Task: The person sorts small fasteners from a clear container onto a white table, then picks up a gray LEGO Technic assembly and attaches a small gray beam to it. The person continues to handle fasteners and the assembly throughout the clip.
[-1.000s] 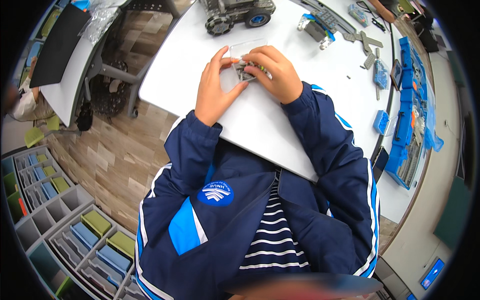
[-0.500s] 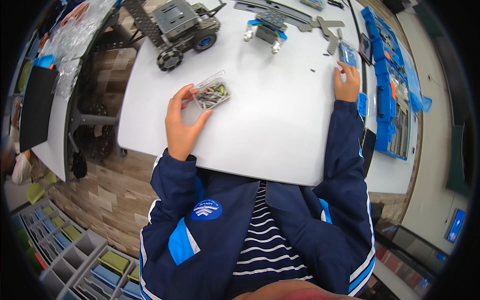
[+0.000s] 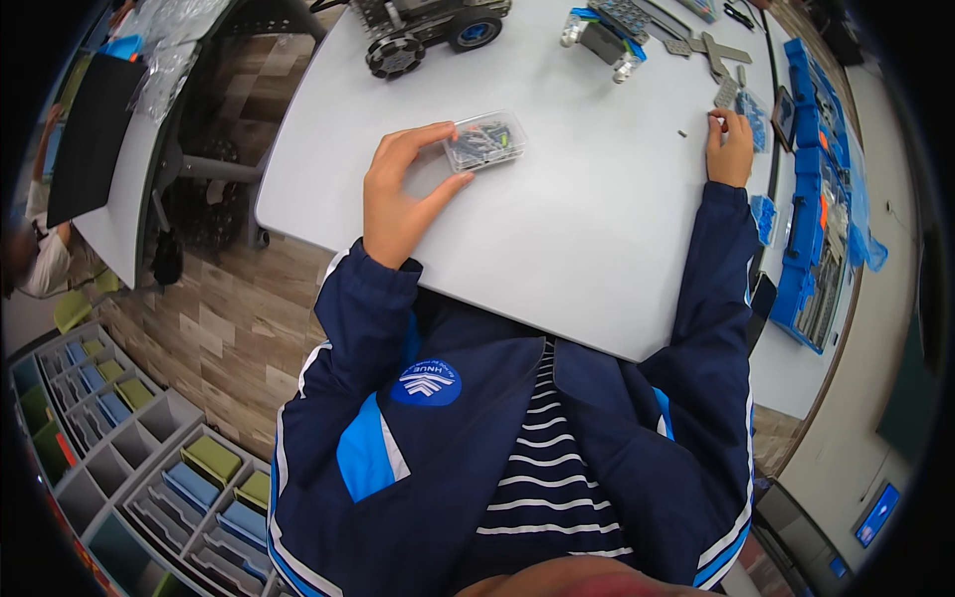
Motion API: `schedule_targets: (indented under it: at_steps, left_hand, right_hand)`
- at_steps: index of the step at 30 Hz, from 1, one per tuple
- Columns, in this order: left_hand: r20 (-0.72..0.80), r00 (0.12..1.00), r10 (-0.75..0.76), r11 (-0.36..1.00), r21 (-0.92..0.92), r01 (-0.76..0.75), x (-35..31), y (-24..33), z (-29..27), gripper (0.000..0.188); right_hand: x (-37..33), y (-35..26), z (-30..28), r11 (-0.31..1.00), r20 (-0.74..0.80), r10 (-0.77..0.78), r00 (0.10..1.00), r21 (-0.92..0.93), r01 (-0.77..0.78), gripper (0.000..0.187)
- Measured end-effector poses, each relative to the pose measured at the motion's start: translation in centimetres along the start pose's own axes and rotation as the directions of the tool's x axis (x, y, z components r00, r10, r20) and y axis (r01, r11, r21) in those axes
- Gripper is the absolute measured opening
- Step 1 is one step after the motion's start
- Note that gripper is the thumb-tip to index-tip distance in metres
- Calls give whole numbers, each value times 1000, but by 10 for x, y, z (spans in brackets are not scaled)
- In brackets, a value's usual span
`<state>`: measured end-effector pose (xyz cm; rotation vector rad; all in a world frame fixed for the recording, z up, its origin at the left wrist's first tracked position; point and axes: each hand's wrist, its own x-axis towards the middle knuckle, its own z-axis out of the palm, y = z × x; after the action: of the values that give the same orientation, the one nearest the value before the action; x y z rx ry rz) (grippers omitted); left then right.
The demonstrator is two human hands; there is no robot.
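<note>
A small clear plastic box (image 3: 486, 141) of mostly grey pins, with a few green and orange ones, rests on the white table. My left hand (image 3: 403, 189) grips its near left side, thumb at the front edge and fingers at the back corner. The lid seems to lie over the pins. Toward the table's right edge, my right hand (image 3: 731, 149) is low over the surface with its fingers curled and the fingertips together. What they pinch, if anything, is too small to make out. A loose dark pin (image 3: 682, 132) lies just left of that hand.
A wheeled robot vehicle (image 3: 428, 35) stands at the far left. Beyond the box sits a smaller grey-and-blue assembly (image 3: 609, 42). Grey flat connector pieces (image 3: 718, 58) and a bag of blue parts (image 3: 753, 121) lie far right, beside blue parts cases (image 3: 804, 234).
The raised lid of the plastic box has come down over the pins. My right fingers have closed together near the table. The whole view has shifted, moving the scene rightward and up.
</note>
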<state>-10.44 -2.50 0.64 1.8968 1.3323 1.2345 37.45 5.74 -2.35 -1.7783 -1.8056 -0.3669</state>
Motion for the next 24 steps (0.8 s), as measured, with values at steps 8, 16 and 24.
schedule_targets:
  at_steps: [8, 16, 24]
  left_hand:
    - [-21, 993, -120, 993, -9, 120, -3, -5, 3, 77]
    - [-16, 990, -143, 990, -3, 143, -3, -4, 3, 87]
    - [68, 994, -90, 996, 29, 89, -4, -2, 2, 78]
  right_hand:
    - [-10, -142, -30, 898, -38, -162, 986, 409, 164, 15]
    - [-20, -261, -13, 680, -6, -538, 843, 587, 438, 19]
    - [-26, -233, -8, 573, 34, -481, 876, 769, 285, 65]
